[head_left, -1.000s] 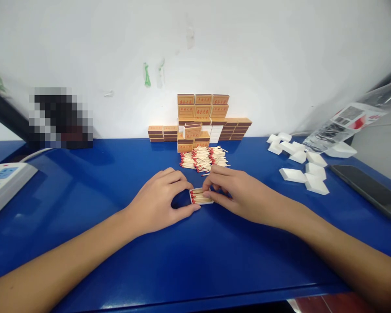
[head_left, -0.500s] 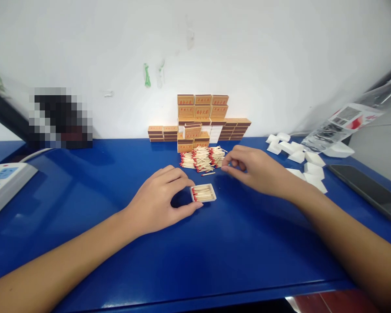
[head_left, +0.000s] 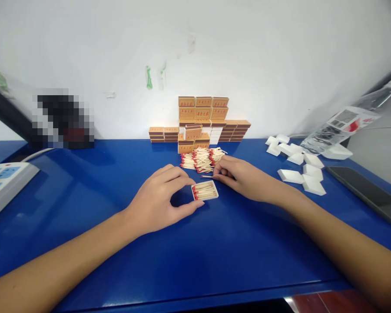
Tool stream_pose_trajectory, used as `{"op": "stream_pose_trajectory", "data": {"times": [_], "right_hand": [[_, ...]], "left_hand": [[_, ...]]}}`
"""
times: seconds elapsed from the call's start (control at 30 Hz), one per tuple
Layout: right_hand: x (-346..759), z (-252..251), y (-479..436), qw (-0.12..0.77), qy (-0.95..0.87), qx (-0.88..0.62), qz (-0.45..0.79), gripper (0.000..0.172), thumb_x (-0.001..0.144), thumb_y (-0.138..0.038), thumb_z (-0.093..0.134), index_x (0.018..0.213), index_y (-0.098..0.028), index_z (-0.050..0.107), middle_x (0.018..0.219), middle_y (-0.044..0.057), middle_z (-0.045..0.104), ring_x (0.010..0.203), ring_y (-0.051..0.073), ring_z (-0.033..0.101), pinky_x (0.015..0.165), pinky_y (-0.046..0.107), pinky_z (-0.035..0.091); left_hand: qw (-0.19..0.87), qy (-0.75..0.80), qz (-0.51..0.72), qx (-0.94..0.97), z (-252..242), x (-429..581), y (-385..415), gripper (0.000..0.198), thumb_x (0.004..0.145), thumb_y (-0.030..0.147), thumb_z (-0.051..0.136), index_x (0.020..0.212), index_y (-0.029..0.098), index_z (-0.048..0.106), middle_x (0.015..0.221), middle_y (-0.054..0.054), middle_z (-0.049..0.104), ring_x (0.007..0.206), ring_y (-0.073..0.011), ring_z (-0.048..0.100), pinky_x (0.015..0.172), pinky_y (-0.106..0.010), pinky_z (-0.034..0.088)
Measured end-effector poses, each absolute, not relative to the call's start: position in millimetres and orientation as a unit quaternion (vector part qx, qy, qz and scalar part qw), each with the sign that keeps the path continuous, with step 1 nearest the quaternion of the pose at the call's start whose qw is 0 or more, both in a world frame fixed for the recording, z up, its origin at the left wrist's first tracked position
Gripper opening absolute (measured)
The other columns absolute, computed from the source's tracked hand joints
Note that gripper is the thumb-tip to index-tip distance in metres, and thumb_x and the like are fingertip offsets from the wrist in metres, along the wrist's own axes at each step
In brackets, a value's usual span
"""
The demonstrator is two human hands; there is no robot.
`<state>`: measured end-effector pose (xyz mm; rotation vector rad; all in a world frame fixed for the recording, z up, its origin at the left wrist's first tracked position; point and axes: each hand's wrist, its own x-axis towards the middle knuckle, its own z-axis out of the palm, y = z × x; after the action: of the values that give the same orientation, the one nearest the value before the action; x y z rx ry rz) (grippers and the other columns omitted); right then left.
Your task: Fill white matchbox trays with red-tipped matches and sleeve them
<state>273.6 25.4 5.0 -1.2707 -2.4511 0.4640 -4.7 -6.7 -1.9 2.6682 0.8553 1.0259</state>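
Observation:
A small white tray of red-tipped matches [head_left: 205, 190] lies on the blue table [head_left: 195, 252]. My left hand [head_left: 161, 198] curls round its left end, finger and thumb touching the tray. My right hand [head_left: 239, 176] rests just behind and to the right of the tray, fingers pinched on a single match [head_left: 207, 176] lying loose there. A heap of loose matches [head_left: 202, 158] sits right behind both hands.
Stacks of brown matchboxes [head_left: 203, 119] stand against the white wall. Several empty white trays [head_left: 296, 167] lie at the right, with a plastic bag [head_left: 342, 124] and a dark phone [head_left: 366, 191] beyond. A white power strip [head_left: 3, 180] is at the far left.
My right hand left the tray, reached back to the right side of the match heap, then came back towards the tray and pinched a loose match. The left hand stayed on the tray.

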Motion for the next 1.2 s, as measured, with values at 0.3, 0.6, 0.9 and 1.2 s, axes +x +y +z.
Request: {"op": "stream_pose_trajectory", "data": {"times": [0.3,0.6,0.9,1.2], "right_hand": [[263,25,-2,0.185,-0.874,-0.418,0.167,0.017,0.107,-0.032,0.055,0.095,-0.022,0.062,0.094,0.005,0.064,0.081,0.019,0.058,0.071,0.032,0.044],[255,18,-10,0.147,-0.893,-0.392,0.165,0.01,0.104,-0.023,0.057,0.097,-0.021,0.064,0.102,0.006,0.068,0.08,0.018,0.062,0.069,0.032,0.046],[265,10,10,0.212,-0.875,-0.423,0.104,0.011,0.103,-0.023,0.058,0.108,-0.021,0.067,0.095,0.006,0.063,0.083,0.02,0.06,0.073,0.033,0.046],[271,-3,24,0.198,-0.869,-0.443,0.092,0.01,0.103,-0.025,0.057,0.102,-0.021,0.065,0.1,0.007,0.061,0.083,0.02,0.059,0.073,0.033,0.047]], "left_hand": [[0.088,0.337,0.252,0.903,-6,-6,-4,0.028,0.093,0.041,0.078,0.11,0.018,0.076,0.105,-0.008,0.073,0.097,-0.0264,0.065,0.089,-0.045,0.055],[0.09,0.332,0.266,0.901,-4,-5,-4,0.029,0.094,0.042,0.076,0.111,0.018,0.075,0.104,-0.009,0.073,0.096,-0.0264,0.065,0.088,-0.045,0.056],[0.079,0.315,0.307,0.895,-3,-5,-5,0.027,0.094,0.039,0.077,0.111,0.018,0.075,0.108,-0.008,0.073,0.102,-0.0249,0.066,0.095,-0.043,0.055],[0.094,0.328,0.254,0.905,-4,-6,-6,0.027,0.094,0.04,0.077,0.11,0.019,0.075,0.11,-0.009,0.073,0.103,-0.0267,0.064,0.093,-0.047,0.056]]}}
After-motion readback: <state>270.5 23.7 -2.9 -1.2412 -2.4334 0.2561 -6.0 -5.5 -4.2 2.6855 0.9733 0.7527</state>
